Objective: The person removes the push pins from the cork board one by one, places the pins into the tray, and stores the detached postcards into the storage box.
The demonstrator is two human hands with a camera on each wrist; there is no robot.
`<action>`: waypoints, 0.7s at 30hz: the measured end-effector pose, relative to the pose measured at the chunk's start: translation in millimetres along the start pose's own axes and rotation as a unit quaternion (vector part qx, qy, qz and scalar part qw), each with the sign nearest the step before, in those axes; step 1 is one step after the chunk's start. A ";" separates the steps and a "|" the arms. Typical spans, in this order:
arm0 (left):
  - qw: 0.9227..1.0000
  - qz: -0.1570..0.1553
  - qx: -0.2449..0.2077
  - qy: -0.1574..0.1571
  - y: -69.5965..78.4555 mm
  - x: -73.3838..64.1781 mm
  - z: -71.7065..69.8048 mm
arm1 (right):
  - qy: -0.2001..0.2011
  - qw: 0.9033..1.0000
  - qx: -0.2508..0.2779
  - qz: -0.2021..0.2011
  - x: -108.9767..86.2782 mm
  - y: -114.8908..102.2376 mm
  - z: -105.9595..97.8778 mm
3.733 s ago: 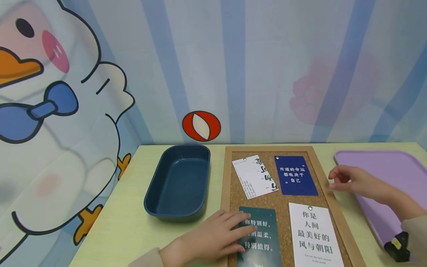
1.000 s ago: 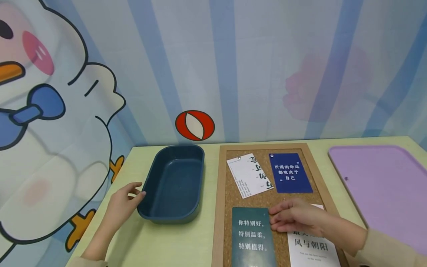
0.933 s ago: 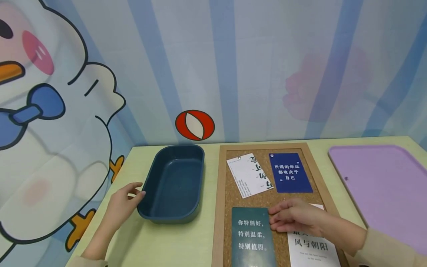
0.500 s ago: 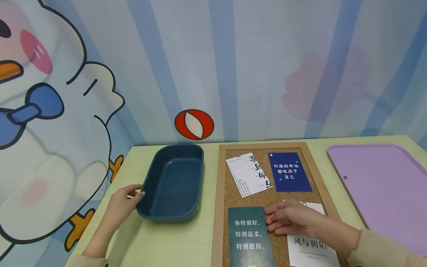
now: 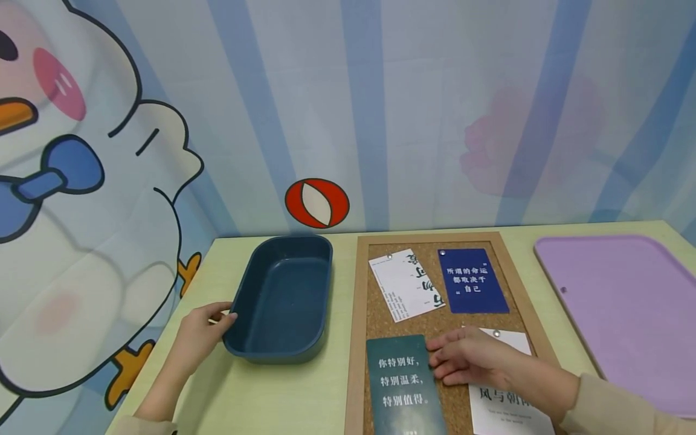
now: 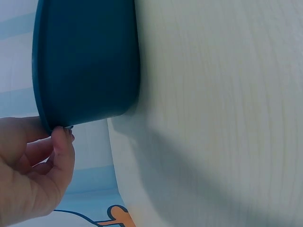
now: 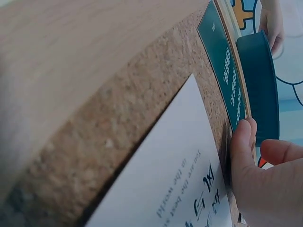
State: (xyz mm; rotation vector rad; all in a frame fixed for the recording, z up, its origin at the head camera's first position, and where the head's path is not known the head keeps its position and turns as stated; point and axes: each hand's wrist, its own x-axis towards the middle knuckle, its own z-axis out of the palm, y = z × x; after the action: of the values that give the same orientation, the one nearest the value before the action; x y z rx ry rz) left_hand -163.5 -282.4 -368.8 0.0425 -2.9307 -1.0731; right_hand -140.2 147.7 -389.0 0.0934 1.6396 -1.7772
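Note:
My left hand (image 5: 197, 338) pinches the near-left rim of a dark blue plastic bin (image 5: 280, 296); in the left wrist view thumb and fingers close on its edge. My right hand (image 5: 475, 360) is over the cork board (image 5: 356, 338), fingertips touching the upper right edge of a dark green card (image 5: 402, 386) with white lettering. That card leans a little to the left, its lower end cut off in the head view. Under the right hand lies a white card (image 5: 508, 414), partly hidden, with a silver pin at its top.
Higher on the board are a white card (image 5: 405, 287) pinned askew and a navy card (image 5: 473, 281), both with pins. A purple tray (image 5: 625, 302) lies at right, a small dark dot near its left edge. A printed cloth (image 5: 424, 121) rises behind the table.
My left hand has left the green card and taken hold of the bin's rim. My right hand has come from beside the tray to the green card, whose top has shifted left.

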 end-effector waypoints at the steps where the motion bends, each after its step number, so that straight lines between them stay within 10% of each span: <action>1: 1.000 0.001 0.001 0.001 -0.1 0.1 0.0 | -0.001 1.000 0.003 -0.001 0.0 0.2 0.0; 21: 1.000 0.005 0.013 0.003 -1.2 -2.0 0.5 | 0.069 0.996 -0.058 -0.012 -1.3 2.7 8.3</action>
State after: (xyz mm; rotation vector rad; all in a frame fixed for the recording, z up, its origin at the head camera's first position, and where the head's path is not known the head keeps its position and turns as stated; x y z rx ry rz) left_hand -161.5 -282.9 -370.0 0.0332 -2.9363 -1.0312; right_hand -134.5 141.0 -389.1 0.1462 1.8445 -1.7226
